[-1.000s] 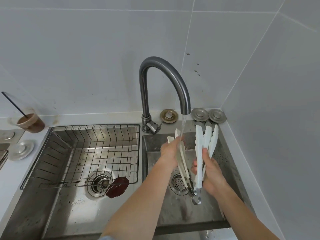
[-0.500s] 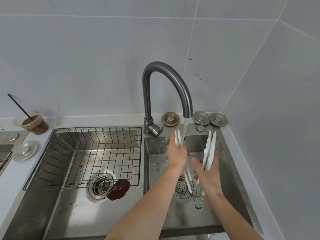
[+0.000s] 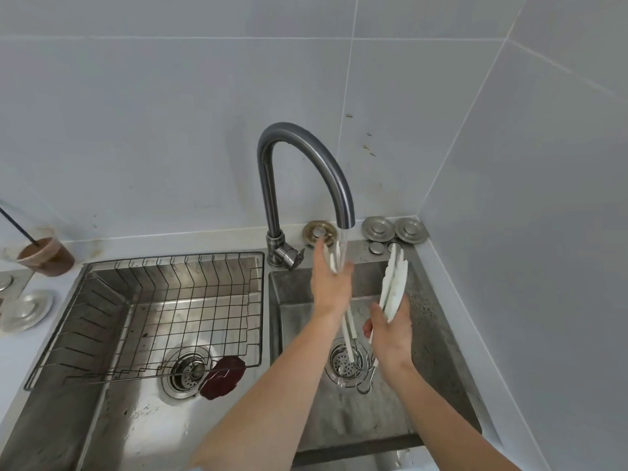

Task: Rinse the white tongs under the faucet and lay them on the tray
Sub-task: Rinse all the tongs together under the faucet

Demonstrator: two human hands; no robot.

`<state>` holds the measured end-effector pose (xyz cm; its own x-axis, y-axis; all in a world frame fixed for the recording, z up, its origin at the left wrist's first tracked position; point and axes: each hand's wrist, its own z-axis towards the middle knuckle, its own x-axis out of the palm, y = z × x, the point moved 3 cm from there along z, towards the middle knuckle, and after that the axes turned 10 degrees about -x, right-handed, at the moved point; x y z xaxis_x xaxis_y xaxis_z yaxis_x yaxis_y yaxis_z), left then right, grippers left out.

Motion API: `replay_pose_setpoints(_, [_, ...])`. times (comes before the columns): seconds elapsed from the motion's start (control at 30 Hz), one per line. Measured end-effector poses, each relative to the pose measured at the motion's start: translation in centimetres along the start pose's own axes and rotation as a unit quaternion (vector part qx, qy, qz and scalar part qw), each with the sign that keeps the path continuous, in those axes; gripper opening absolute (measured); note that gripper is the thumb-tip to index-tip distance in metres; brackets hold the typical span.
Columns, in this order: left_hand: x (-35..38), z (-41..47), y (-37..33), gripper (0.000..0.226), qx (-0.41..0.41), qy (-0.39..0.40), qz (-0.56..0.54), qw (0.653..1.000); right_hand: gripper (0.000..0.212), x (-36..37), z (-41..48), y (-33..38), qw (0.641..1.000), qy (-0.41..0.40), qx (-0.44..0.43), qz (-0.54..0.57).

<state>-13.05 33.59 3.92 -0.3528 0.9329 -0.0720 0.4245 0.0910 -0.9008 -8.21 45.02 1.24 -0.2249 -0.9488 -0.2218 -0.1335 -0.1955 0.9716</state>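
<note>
Water runs from the dark curved faucet [image 3: 306, 158] into the right sink basin [image 3: 438, 351]. My left hand [image 3: 331, 287] grips one white tong arm [image 3: 334, 260] near its tip, right in the stream. My right hand [image 3: 390, 334] holds the other white tong arms [image 3: 394, 283] lower down; they lean up and to the right, out of the water. The metal hinge ends with a wire ring [image 3: 363, 385] hang together over the drain [image 3: 343, 365]. A wire rack [image 3: 102, 321] sits in the left basin.
A dark red round piece [image 3: 222, 377] lies by the left drain [image 3: 188, 370]. Metal drain plugs [image 3: 394, 229] line the ledge behind the sink. A cup with brown drink and straw [image 3: 46, 256] stands at far left by a metal lid [image 3: 25, 309]. Tiled walls close the right side.
My left hand slid up its tong arm to the tip under the stream. The white arms in my right hand turned edge-on and leaned right.
</note>
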Motion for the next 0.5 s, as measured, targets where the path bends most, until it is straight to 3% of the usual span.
replay_pose_setpoints(0.07, [-1.2,-0.8,0.8,0.079,-0.039,0.038,-0.151,0.987,0.02,0.6,0.3,0.0,1.0,0.014,0.0,0.024])
replay_pose_setpoints(0.13, [-2.1,-1.3,2.2,0.074,-0.072,0.073,-0.226,0.969,0.008,1.3,0.5,0.3,0.999,0.019,-0.017,0.045])
replay_pose_setpoints(0.27, [-4.1,-2.4,3.8,0.073,-0.034,0.017,-0.173,0.984,0.015,3.2,0.3,0.3,0.997,0.073,0.007,0.03])
replay_pose_setpoints(0.37, [-5.6,-2.7,3.1,0.078,0.034,-0.021,-0.098,0.994,0.021,5.2,-0.2,0.3,0.988,0.124,0.077,0.053])
replay_pose_setpoints(0.5, [-7.1,-2.7,2.6,0.09,0.04,-0.02,-0.02,0.999,0.012,6.8,0.5,0.5,0.966,0.149,0.18,0.114])
